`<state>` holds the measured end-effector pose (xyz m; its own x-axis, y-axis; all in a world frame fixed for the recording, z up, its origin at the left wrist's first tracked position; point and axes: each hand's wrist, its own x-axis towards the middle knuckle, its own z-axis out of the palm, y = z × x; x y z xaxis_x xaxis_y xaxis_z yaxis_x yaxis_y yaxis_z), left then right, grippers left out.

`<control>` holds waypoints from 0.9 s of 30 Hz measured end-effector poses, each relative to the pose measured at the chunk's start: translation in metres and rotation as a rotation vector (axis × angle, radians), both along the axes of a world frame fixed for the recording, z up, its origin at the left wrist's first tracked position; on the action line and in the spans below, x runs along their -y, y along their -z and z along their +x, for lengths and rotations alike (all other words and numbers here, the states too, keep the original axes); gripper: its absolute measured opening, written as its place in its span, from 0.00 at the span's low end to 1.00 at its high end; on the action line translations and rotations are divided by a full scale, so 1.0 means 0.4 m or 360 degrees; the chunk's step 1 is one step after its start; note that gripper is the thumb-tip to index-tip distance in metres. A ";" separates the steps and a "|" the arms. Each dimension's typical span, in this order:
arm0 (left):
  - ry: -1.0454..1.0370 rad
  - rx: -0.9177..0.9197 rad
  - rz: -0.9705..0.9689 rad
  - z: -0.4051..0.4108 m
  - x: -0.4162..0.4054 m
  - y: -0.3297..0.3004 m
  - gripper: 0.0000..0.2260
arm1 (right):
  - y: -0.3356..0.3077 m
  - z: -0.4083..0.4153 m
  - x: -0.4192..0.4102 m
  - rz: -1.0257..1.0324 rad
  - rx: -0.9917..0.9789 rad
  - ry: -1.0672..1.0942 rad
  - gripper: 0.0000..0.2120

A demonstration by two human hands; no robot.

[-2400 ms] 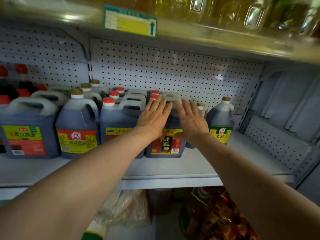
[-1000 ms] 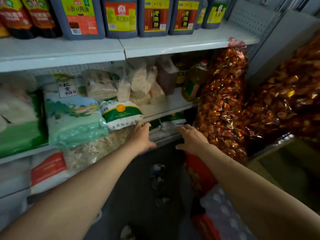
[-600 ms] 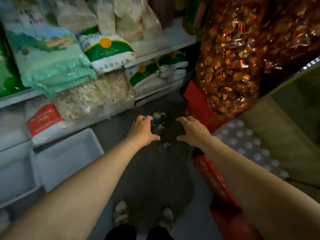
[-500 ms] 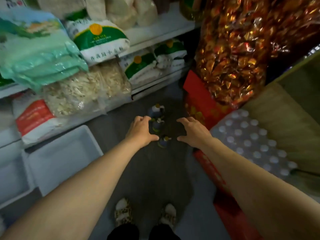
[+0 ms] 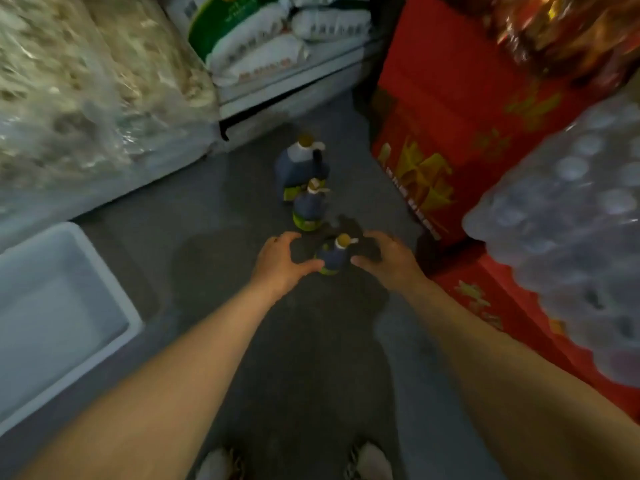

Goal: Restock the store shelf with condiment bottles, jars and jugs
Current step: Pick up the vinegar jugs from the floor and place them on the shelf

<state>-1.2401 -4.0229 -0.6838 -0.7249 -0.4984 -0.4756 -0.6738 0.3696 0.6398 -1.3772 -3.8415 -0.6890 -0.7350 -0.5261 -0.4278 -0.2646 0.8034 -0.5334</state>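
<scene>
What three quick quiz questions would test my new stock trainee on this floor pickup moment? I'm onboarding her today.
1. How many dark jugs stand in a row on the floor?
2. True or false: the left hand and right hand already grip the nearest jug.
3. What sits on the floor at far left: A) white bin, B) red carton?

Key:
1. Three: nearest, middle jug, farthest jug.
2. False; both hands are open either side.
3. A.

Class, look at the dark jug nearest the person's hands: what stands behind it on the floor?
Behind the nearest jug, two more dark jugs stand in line: a middle jug, then a larger far jug. The middle one hides the far jug's lower front; the nearest jug's base is partly hidden by the left hand.
</scene>
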 end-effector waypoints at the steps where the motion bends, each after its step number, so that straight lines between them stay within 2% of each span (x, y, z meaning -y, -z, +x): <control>1: -0.0026 -0.0081 0.0063 -0.013 -0.001 0.066 0.33 | 0.060 -0.011 0.000 -0.0092 -0.0014 0.0074 0.30; 5: -0.0014 -0.0364 0.0324 -0.065 -0.008 0.273 0.28 | 0.240 -0.030 0.011 -0.0524 0.0013 0.0234 0.23; 10: 0.0074 -0.0621 0.0536 -0.127 -0.026 0.406 0.26 | 0.377 -0.054 0.019 -0.0831 0.0084 0.0327 0.15; 15: -0.0142 -0.0723 0.0693 -0.147 -0.061 0.434 0.25 | 0.419 -0.035 0.049 -0.1009 0.0305 0.0528 0.09; 19: -0.0243 -0.0770 0.0828 -0.167 -0.062 0.441 0.24 | 0.430 -0.028 0.068 -0.1126 0.0533 0.0715 0.13; 27: -0.0334 -0.0821 0.0918 -0.206 -0.053 0.467 0.18 | 0.447 -0.038 0.073 -0.1198 0.0712 0.0612 0.13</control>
<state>-1.3227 -4.0017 -0.8704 -0.8420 -0.4265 -0.3303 -0.2597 -0.2161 0.9412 -1.3924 -3.8707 -0.8677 -0.7651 -0.5345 -0.3590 0.2996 0.1979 -0.9333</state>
